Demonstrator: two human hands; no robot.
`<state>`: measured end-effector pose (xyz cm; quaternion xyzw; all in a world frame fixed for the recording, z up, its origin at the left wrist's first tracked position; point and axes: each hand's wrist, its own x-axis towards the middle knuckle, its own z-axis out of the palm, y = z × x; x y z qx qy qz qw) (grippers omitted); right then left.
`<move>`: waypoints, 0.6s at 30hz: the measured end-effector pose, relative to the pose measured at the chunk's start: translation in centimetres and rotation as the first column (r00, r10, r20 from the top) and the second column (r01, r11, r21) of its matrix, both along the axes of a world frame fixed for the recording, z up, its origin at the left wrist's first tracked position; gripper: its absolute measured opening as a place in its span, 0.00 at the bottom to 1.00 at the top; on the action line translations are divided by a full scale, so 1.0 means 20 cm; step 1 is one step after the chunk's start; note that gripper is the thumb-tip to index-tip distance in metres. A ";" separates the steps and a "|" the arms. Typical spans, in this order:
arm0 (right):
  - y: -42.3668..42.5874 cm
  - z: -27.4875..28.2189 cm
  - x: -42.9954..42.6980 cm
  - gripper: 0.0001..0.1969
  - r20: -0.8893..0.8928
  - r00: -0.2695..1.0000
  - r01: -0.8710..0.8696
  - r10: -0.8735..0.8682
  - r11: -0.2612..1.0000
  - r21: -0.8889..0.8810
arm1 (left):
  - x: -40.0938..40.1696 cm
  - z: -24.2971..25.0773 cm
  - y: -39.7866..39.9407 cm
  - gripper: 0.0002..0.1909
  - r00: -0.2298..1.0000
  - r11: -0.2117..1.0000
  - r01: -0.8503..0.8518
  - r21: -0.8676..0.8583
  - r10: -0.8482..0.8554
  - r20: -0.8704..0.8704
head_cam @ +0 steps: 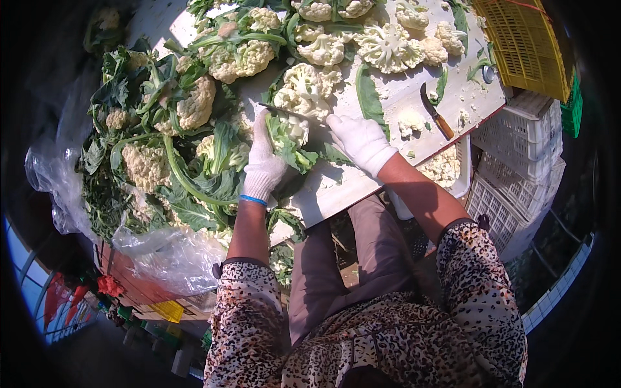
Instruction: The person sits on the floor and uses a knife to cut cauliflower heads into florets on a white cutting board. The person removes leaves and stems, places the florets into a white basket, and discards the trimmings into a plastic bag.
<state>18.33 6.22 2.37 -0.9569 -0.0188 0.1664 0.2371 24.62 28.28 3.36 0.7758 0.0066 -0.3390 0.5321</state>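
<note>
My left hand (265, 162), in a white knit glove with a blue cuff edge, grips a leafy piece of cauliflower (287, 148) at the table's near side. In my right hand (361, 143), also gloved in white, is a knife (291, 113); the glove hides its handle. The dark blade points left across the leafy piece, its tip near my left thumb. Just beyond the blade lies a cut cauliflower head (303, 89) with pale stems showing. Whether the blade is touching it, I cannot tell.
Untrimmed leafy cauliflowers (145, 167) heap up on the left beside clear plastic film (170, 259). Trimmed pieces (388, 47) lie at the far side. A wooden-handled knife (439, 116) rests near the right edge. White crates (519, 140), a yellow crate (524, 46) and a tub of florets (444, 167) stand right.
</note>
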 end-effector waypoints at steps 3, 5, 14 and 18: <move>-0.01 0.02 0.00 0.08 0.014 0.998 0.054 -0.055 0.994 0.096 | 0.03 0.01 0.02 0.45 0.998 1.000 0.020 0.003 -0.020 0.056; -0.04 0.01 0.01 0.08 0.018 0.999 0.037 -0.040 0.986 0.160 | 0.00 -0.10 0.08 0.46 0.999 0.992 -0.054 -0.113 0.053 -0.006; -0.07 0.33 0.12 0.10 0.307 0.940 0.049 -0.151 0.948 0.315 | -0.06 -0.19 0.15 0.48 0.996 0.993 -0.060 -0.106 0.066 0.052; -0.01 0.02 0.02 0.09 -0.021 0.999 -0.043 0.046 0.992 0.118 | -0.05 -0.10 0.13 0.47 0.989 0.980 0.067 0.189 -0.090 0.114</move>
